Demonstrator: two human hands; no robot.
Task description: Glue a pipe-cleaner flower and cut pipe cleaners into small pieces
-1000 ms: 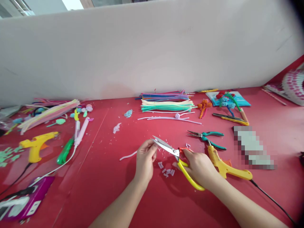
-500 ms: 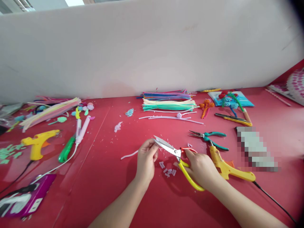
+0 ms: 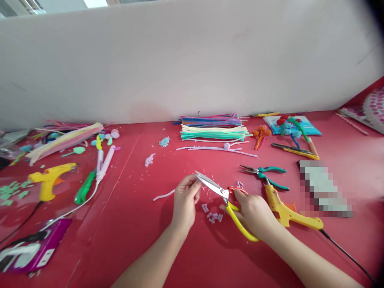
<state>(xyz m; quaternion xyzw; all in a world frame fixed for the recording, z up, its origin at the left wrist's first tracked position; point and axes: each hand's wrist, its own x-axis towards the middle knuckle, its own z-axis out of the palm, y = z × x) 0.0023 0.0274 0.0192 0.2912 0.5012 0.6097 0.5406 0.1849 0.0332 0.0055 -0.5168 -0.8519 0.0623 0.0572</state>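
Note:
A pale lilac pipe cleaner [image 3: 163, 195] passes through my left hand [image 3: 185, 202], its tail sticking out to the left over the red table. My left thumb and fingertips pinch it at the tip of the scissors [image 3: 212, 185]. My right hand [image 3: 253, 211] grips these scissors by their red and yellow handles, blades pointing up and left, nearly closed. Between the hands, below the blades, lie several short cut lilac pieces [image 3: 214, 217]. A few more lilac scraps [image 3: 239, 184] lie just beyond the red handle. The pipe cleaner's end at the blades is mostly hidden by my fingers.
Green-handled pliers [image 3: 262, 171] and a yellow glue gun [image 3: 295, 216] lie right of my right hand. Bundled pipe cleaners [image 3: 213, 132] rest by the white wall. On the left are another glue gun [image 3: 49, 182], a pink hair-straightener-like tool [image 3: 105, 164] and a purple power strip [image 3: 51, 244].
The scissor blades look slightly closer together at my left fingertips. More lilac scraps show beyond the red handle. Both hands stay almost in place; the view has shifted a little.

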